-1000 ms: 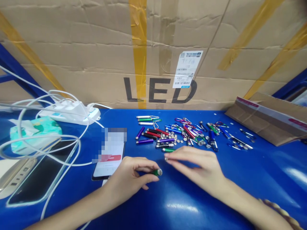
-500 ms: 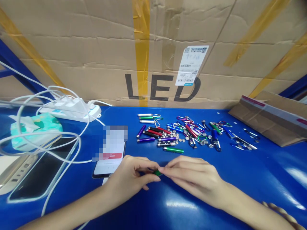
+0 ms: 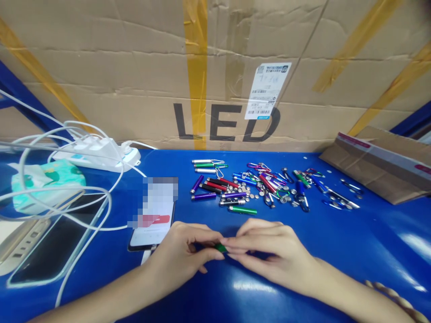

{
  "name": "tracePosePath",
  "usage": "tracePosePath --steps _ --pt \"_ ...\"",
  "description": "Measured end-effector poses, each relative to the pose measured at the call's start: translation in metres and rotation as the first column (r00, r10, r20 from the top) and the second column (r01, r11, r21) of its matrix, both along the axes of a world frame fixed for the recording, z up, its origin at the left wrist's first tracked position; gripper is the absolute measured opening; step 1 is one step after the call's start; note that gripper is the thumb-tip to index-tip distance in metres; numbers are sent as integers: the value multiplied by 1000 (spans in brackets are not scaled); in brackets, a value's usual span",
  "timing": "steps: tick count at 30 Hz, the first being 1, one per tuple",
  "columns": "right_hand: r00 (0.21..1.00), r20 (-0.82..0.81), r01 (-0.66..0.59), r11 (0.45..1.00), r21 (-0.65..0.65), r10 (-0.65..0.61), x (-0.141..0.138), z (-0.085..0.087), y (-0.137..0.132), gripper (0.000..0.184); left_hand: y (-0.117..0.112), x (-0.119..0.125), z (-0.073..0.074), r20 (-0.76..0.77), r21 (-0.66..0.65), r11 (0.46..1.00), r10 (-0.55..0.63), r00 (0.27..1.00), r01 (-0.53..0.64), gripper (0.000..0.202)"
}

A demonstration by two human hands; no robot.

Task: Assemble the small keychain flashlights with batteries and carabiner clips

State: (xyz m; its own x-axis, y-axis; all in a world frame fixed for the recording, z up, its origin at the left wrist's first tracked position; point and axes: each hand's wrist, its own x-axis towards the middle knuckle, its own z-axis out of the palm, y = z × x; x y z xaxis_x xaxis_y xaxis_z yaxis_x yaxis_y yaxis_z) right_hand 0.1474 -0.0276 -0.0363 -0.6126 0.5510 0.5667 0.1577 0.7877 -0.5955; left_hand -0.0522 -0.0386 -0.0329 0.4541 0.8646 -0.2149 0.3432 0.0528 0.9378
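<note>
My left hand (image 3: 183, 251) grips a small green tube (image 3: 220, 247), a mini flashlight body, just above the blue table (image 3: 336, 242). My right hand (image 3: 269, 253) meets it from the right, its fingertips pinched at the tube's open end; what they pinch is too small to see. Just beyond my hands lies a pile of mini flashlights and parts (image 3: 249, 186): purple, red, black, green and silver tubes, carabiner clips and button cells. A loose green tube (image 3: 242, 210) lies closest to my fingers.
A phone (image 3: 153, 217) with a lit screen lies left of my left hand. Farther left are a tablet (image 3: 54, 242), white cables (image 3: 67, 197), a power strip (image 3: 97, 154) and a tissue pack (image 3: 43, 181). A large LED carton (image 3: 215, 72) walls the back; a flat cardboard piece (image 3: 377, 166) lies right.
My right hand came from the pile to the green tube in my left hand and now pinches at its end. The loose green tube behind is now uncovered.
</note>
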Motion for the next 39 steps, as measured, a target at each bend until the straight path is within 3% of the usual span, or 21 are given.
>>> tracePosePath --steps 3,5,8,10,11,15,18,22,25,29,32,39 --pt "998 29 59 998 -6 -59 10 8 12 24 0 1 1 -20 -2 1000 -2 1000 2 15" --pt "968 90 223 968 116 -234 26 12 25 17 1 2 2 -44 1 1000 7 999 -7 13" --pt "825 238 402 828 391 -513 55 11 50 16 2 2 2 -46 -15 998 53 998 -53 14" --pt "703 333 451 755 476 -629 71 6 63 18 3 2 2 -27 -31 995 93 995 -94 17" --pt "672 363 461 749 476 -645 75 3 67 18 4 2 2 -18 -34 993 111 994 -112 19" --pt "703 445 417 828 375 -555 73 -5 72 19 4 2 0 9 -32 987 155 988 -154 21" --pt "719 504 352 876 329 -478 69 -1 70 22 4 2 -2 24 -46 982 186 982 -185 22" --pt "639 508 460 816 351 -578 86 16 72 17 7 1 -4 55 -110 968 234 971 -227 30" --pt "571 588 529 804 271 -573 96 25 72 17 8 -1 -4 44 -133 965 234 971 -226 37" --pt "560 703 510 851 125 -439 89 24 68 19 9 -2 -5 36 -126 967 229 973 -223 40" --pt "559 728 495 864 91 -397 86 21 65 20 10 -2 -5 23 -111 964 246 969 -242 41" --pt "446 762 596 791 138 -469 108 24 68 20 12 -3 -8 15 -101 970 225 974 -223 39"
